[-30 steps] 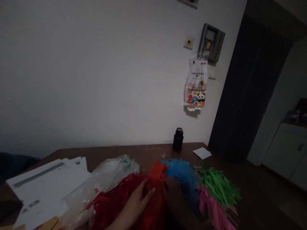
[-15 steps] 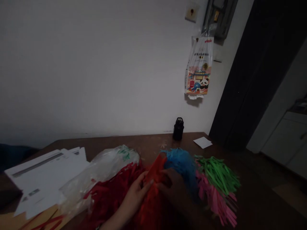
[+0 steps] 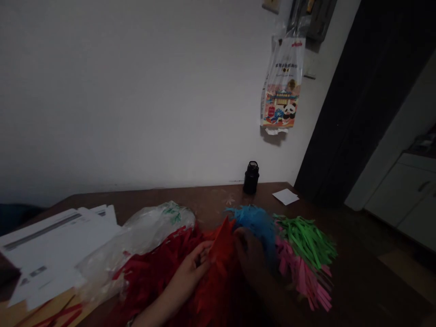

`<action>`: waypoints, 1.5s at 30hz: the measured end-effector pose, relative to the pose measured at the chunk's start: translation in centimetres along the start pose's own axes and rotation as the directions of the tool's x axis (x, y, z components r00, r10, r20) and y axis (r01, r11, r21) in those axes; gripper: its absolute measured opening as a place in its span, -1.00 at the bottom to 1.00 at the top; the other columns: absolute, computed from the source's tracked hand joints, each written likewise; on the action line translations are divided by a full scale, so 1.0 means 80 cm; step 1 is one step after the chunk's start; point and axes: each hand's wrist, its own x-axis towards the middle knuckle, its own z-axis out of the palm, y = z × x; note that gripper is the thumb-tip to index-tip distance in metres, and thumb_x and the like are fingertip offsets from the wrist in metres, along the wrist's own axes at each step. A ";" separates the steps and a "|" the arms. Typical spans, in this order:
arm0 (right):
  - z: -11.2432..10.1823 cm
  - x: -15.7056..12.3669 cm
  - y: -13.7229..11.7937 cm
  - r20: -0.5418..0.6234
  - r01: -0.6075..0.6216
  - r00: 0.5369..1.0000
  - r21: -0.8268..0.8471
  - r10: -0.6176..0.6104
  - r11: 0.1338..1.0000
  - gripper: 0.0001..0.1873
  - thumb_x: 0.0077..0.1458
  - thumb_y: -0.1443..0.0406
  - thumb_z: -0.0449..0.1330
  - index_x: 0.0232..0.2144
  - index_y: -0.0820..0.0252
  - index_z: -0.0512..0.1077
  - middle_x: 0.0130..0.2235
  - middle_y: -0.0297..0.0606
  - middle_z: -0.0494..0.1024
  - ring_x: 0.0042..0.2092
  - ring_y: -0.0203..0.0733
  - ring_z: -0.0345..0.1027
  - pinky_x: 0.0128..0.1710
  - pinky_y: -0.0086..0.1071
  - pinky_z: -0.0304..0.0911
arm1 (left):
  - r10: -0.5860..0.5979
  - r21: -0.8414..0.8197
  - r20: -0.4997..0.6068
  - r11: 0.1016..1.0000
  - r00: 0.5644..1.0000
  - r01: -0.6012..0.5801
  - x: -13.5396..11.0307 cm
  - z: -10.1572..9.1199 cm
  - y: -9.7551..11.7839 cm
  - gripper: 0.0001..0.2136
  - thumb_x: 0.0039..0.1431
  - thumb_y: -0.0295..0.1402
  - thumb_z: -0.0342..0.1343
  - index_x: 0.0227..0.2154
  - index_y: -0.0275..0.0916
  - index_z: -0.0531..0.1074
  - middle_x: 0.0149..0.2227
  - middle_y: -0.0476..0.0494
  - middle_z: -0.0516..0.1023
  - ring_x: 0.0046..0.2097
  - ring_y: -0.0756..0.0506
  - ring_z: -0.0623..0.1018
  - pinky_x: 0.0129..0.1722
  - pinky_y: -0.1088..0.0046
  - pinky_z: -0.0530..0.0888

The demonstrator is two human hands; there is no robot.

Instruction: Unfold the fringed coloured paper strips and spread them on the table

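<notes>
Fringed orange-red paper (image 3: 218,272), with a pointed upper end, stands between my hands. My left hand (image 3: 193,268) pinches its left edge between thumb and fingers. My right hand (image 3: 251,254), dark and in shadow, is curled at the upper right edge of the paper; its fingertips are hard to make out. Dark red paper strips (image 3: 150,277) lie in a heap beside my left forearm. Behind my right hand is a blue fringed paper bundle (image 3: 255,222).
Left of the red strips are a crumpled clear plastic bag (image 3: 146,225), printed white sheets (image 3: 57,250) and yellow paper (image 3: 78,313). Green strips (image 3: 306,238) and pink strips (image 3: 306,279) lie right. A black bottle (image 3: 251,178) and small white paper (image 3: 285,196) sit near the wall.
My right hand has shifted from the paper's front to its upper right edge, farther from my left hand. The left hand keeps its pinch. The view has tilted slightly down.
</notes>
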 end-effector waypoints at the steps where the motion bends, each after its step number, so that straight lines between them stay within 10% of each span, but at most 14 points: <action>1: -0.001 -0.001 0.000 0.032 0.069 0.997 -0.017 -0.068 0.997 -0.77 0.18 0.46 -0.03 -0.31 0.15 0.40 -0.29 -0.26 0.48 -0.25 -0.19 0.37 -0.23 -0.37 0.24 | -0.006 -0.010 -0.001 1.000 1.000 0.006 -0.001 -0.001 0.000 -0.63 -0.05 -0.12 0.31 -0.20 -0.16 0.47 -0.26 -0.02 0.59 -0.21 -0.13 0.53 -0.14 0.41 0.41; 12: 0.000 -0.015 -0.009 0.262 0.194 0.954 -0.162 -0.148 0.967 -0.72 -0.08 0.27 0.45 -0.30 0.13 0.47 -0.23 -0.30 0.46 -0.17 -0.13 0.31 -0.15 -0.29 0.13 | 0.032 0.030 -0.019 0.999 0.999 -0.031 0.001 -0.004 -0.003 -0.67 -0.05 -0.21 0.30 -0.21 -0.17 0.45 -0.35 0.05 0.53 -0.26 -0.07 0.48 -0.23 0.50 0.39; 30: -0.003 -0.005 0.005 0.366 -0.070 0.930 0.120 0.021 0.990 -0.84 0.09 0.43 0.23 -0.49 0.22 0.57 -0.44 -0.35 0.45 -0.37 -0.30 0.33 -0.35 -0.46 0.13 | 0.043 -0.046 0.052 0.998 0.998 -0.040 0.002 0.000 -0.002 -0.64 -0.07 -0.09 0.36 -0.25 -0.13 0.48 -0.26 -0.02 0.63 -0.19 -0.12 0.56 -0.17 0.45 0.43; 45: -0.008 -0.004 -0.001 0.383 -0.059 0.923 0.089 0.021 0.994 -0.81 0.11 0.36 0.21 -0.51 0.20 0.56 -0.43 -0.35 0.48 -0.36 -0.29 0.37 -0.35 -0.44 0.19 | 0.040 0.006 0.049 0.999 0.998 -0.040 0.003 -0.002 -0.004 -0.62 -0.03 -0.10 0.33 -0.17 -0.15 0.48 -0.22 -0.06 0.63 -0.17 -0.14 0.57 -0.13 0.41 0.44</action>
